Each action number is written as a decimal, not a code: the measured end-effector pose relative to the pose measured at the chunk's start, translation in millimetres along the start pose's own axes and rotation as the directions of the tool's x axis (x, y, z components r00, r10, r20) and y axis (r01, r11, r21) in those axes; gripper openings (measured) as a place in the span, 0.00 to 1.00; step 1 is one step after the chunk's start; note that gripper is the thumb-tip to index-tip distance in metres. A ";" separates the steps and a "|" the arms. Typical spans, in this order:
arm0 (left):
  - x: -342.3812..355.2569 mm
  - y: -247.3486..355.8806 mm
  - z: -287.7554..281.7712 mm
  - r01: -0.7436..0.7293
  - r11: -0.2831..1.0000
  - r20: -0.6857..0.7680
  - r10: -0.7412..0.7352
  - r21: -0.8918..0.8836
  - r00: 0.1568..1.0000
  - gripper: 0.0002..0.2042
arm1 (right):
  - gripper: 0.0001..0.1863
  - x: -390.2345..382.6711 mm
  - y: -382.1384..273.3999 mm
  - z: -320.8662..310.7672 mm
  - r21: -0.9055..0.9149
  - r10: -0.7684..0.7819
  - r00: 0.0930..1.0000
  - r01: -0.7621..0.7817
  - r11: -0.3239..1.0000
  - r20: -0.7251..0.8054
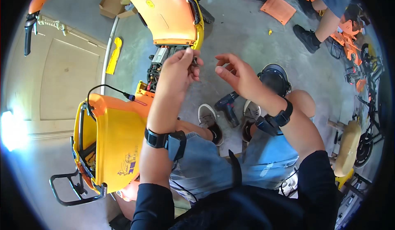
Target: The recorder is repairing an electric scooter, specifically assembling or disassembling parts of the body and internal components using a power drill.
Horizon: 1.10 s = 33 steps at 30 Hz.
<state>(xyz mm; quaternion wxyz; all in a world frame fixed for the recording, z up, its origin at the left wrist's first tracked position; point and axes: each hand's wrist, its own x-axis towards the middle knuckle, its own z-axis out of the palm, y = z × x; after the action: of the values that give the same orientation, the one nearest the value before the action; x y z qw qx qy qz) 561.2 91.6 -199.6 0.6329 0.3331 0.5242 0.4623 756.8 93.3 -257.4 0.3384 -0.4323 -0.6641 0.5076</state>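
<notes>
The left hand (pixel 180 65), raised beside the scooter (pixel 173 18), pinches a small part (pixel 195 60); the right hand (pixel 240 77), farther from it, hangs half-curled, loose.

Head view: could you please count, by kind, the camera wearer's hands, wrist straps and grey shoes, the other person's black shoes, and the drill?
Left hand and right hand: 2
Left wrist strap and right wrist strap: 2
Left grey shoe and right grey shoe: 2
Nearer black shoe and farther black shoe: 2
Drill: 1
Total: 9
</notes>
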 end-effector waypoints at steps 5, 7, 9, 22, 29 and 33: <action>-4.7 5.2 6.8 0.018 0.998 0.056 -0.014 -0.055 0.998 0.16 | 0.23 6.5 -1.8 8.1 0.245 0.003 0.997 0.018 0.969 -0.083; -5.0 6.2 10.6 0.036 0.991 0.078 -0.026 -0.130 0.997 0.15 | 0.22 11.9 -9.9 8.7 0.303 0.013 0.997 0.010 0.953 -0.075; -2.9 2.4 14.5 0.069 0.967 0.117 -0.041 -0.246 0.992 0.15 | 0.22 14.4 -22.4 10.8 0.370 0.038 0.997 -0.012 0.929 -0.063; 32.8 -17.7 -17.5 0.004 0.928 -0.008 -0.007 -0.373 1.000 0.11 | 0.13 31.4 69.7 43.2 0.204 0.369 0.910 -0.404 0.892 0.189; 32.4 -13.3 -25.8 -0.034 0.902 -0.124 -0.021 -0.431 0.992 0.12 | 0.32 -110.4 207.5 153.1 -0.479 0.477 0.121 0.436 0.762 0.870; 28.7 -17.0 -24.1 -0.036 0.910 -0.086 0.000 -0.412 0.996 0.12 | 0.38 -51.2 212.2 136.0 -0.440 0.292 0.953 -0.231 0.868 0.075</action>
<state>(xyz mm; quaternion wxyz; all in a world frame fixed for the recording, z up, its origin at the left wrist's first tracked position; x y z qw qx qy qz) 542.5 111.0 -230.8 0.6621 0.1766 0.4377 0.5821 705.3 18.0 -497.9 0.1165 -0.5452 -0.7158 0.4204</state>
